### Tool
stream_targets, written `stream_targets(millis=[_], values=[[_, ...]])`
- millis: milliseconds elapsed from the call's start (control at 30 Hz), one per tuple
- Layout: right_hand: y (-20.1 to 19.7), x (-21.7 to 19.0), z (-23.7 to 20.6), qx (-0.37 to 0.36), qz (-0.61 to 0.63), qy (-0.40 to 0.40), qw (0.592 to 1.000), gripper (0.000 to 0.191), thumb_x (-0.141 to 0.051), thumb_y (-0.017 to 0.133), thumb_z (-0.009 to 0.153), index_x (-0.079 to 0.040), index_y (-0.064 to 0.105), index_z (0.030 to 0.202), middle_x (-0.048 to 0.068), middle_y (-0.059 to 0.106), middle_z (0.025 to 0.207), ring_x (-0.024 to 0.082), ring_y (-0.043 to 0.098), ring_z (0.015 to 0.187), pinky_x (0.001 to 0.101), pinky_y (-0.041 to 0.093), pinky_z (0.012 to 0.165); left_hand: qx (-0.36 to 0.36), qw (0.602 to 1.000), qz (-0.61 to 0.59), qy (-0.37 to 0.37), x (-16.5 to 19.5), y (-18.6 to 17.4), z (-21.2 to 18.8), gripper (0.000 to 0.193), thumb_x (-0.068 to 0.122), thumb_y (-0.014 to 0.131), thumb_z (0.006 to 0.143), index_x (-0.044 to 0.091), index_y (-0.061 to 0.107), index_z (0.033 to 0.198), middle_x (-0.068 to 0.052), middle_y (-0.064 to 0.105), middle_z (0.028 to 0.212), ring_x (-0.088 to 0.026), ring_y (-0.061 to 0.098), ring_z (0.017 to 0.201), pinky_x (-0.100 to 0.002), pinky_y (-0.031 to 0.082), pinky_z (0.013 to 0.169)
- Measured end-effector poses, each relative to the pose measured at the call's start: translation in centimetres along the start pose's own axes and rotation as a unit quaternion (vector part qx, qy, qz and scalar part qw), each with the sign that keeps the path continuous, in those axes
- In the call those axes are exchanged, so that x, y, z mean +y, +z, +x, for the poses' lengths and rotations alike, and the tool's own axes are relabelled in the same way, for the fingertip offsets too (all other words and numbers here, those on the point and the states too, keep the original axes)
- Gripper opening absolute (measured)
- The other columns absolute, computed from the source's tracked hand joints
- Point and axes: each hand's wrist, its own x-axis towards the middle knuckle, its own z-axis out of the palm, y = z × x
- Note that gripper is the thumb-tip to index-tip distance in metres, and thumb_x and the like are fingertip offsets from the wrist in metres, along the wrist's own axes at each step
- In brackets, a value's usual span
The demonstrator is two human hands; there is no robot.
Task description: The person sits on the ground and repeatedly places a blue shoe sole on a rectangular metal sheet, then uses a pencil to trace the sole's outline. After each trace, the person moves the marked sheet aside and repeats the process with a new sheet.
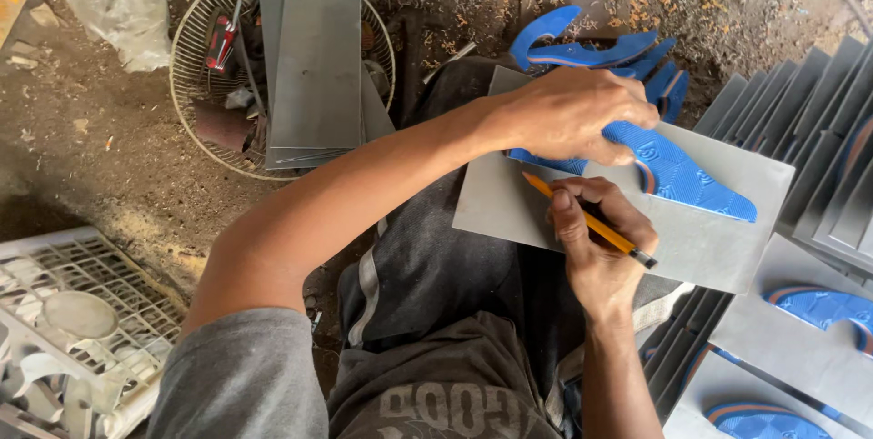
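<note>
Tracing step in hand, judged from the pose: left hand [573,116] spread flat and pressing the blue sole-shaped template [677,175] onto the grey sheet [718,244] resting across the lap; right hand [596,253] closed around a yellow pencil [591,221], tip slanting down to the sheet just below the template's lower edge; template directly under the left palm, its narrow end projecting rightward beyond the fingers, pencil hand touching the sheet just beneath it; next move likely calling for steady downward pressure on the template and a pencil line kept tight against its rim; more blue cut-outs [591,48] on the ground beyond; stacked grey sheets in a wire basket [195,48] upper left; further sheets [818,103] fanned at right.
</note>
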Motion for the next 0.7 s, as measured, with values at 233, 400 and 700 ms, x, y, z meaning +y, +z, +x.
stream_targets(millis=[233, 400, 700], values=[[1.6, 0.3, 0.5, 0.009, -0.037, -0.008, 0.999, 0.018, -0.011, 0.07, 0.103, 0.006, 0.071, 0.11, 0.007, 0.069, 0.084, 0.008, 0.058, 0.067, 0.0215, 0.047, 0.062, -0.009, 1.0, 0.008, -0.018, 0.2, -0.5, -0.2, 0.046, 0.03, 0.077, 0.086, 0.003, 0.07, 0.123, -0.014, 0.071, 0.116, -0.031, 0.07, 0.102, -0.042, 0.057, 0.087], [1.7, 0.6, 0.6, 0.009, -0.035, -0.002, 0.999, 0.019, -0.011, 0.07, 0.102, 0.006, 0.071, 0.11, 0.008, 0.07, 0.084, 0.009, 0.06, 0.067, 0.0216, 0.048, 0.06, -0.003, 1.0, 0.009, -0.026, 0.3, -0.4, -0.3, 0.045, 0.029, 0.077, 0.085, 0.005, 0.07, 0.123, -0.012, 0.071, 0.113, -0.03, 0.071, 0.097, -0.041, 0.058, 0.082], [1.4, 0.8, 0.8, 0.001, -0.036, 0.008, 0.999, 0.017, -0.009, 0.07, 0.101, 0.005, 0.071, 0.11, 0.008, 0.07, 0.083, 0.009, 0.059, 0.066, 0.022, 0.048, 0.059, 0.0, 1.0, 0.014, -0.025, -0.3, 0.2, -0.1, 0.047, 0.031, 0.077, 0.085, 0.004, 0.07, 0.123, -0.013, 0.071, 0.115, -0.027, 0.073, 0.093, -0.039, 0.06, 0.081]])
